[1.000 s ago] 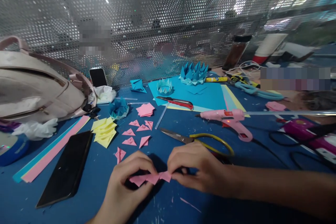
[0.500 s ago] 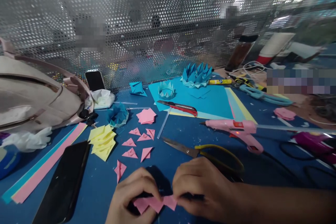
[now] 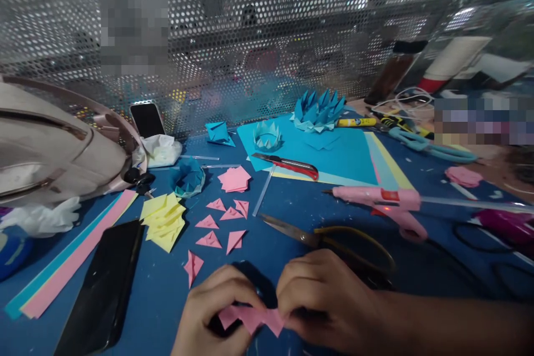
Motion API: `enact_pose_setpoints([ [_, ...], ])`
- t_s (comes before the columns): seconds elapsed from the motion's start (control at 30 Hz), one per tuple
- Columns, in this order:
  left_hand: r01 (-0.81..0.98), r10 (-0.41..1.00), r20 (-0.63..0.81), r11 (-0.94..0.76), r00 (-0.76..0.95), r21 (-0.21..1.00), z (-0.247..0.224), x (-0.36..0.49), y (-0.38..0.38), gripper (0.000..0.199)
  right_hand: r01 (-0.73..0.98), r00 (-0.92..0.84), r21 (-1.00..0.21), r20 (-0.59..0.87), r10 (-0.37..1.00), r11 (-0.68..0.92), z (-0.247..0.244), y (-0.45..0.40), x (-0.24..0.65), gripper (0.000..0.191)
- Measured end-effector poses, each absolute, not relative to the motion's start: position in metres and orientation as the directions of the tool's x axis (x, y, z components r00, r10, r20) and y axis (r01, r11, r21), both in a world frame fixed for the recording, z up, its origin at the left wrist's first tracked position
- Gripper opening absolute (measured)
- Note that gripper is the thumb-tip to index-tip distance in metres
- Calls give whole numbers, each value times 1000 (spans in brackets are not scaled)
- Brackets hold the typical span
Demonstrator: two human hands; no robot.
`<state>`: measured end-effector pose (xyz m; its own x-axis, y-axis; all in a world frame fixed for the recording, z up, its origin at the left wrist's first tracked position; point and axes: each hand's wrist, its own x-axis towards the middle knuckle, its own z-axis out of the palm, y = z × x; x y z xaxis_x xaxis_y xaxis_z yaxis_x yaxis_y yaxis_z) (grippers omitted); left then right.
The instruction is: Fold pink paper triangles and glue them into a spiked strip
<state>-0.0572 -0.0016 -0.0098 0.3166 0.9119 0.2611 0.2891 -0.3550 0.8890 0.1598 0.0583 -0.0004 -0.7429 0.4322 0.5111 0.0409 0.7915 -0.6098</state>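
Observation:
A zigzag strip of folded pink paper (image 3: pixel 251 318) stretches between my two hands near the table's front edge. My left hand (image 3: pixel 221 311) pinches its left part, with the thumb below and the fingers curled above. At the strip's right end my right hand (image 3: pixel 321 300) is closed on it between thumb and fingers. Just beyond lie several small folded pink paper triangles (image 3: pixel 209 239) and a stack of pink paper pieces (image 3: pixel 235 178). Yellow-handled scissors (image 3: pixel 292 231) lie open behind my right hand.
On the left are a black phone (image 3: pixel 98 289), yellow paper pieces (image 3: pixel 162 221) and paper strips (image 3: pixel 79 256). A pink glue gun (image 3: pixel 379 198) with its cord lies right. Farther back are a red cutter (image 3: pixel 287 165), blue sheets (image 3: pixel 346 161) and a blue paper crown (image 3: pixel 319 111).
The view has shifted slightly. Both hands still grip the pink paper, whose points now look a little more spread and sit slightly farther right.

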Motion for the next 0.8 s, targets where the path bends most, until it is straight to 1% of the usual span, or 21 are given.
enact_pose_setpoints([
  [0.1, 307, 913, 258, -355, 315, 883, -8, -56, -2, 13, 18, -768, -647, 479, 426, 762, 1, 59, 160, 16],
  [0.23, 308, 920, 260, -348, 292, 886, -9, -53, -4, 12, -9, -791, -661, 463, 399, 750, 3, 59, 160, 17],
  [0.33, 297, 919, 274, -355, 283, 887, -8, -52, -4, 12, -17, -787, -651, 477, 392, 759, 3, 59, 160, 20],
  [0.43, 305, 917, 282, -364, 282, 880, -5, -50, -4, 10, -21, -781, -616, 502, 372, 787, 1, 59, 160, 22],
  [0.53, 328, 915, 271, -365, 298, 871, -3, -50, -4, 11, -35, -783, -593, 516, 347, 804, 1, 58, 160, 21],
  [0.67, 343, 914, 266, -367, 306, 865, -3, -51, -5, 14, -38, -785, -598, 514, 346, 801, 0, 58, 160, 22],
  [0.8, 319, 914, 271, -364, 302, 875, -4, -52, -5, 12, -47, -774, -604, 525, 353, 796, -1, 59, 160, 20],
])
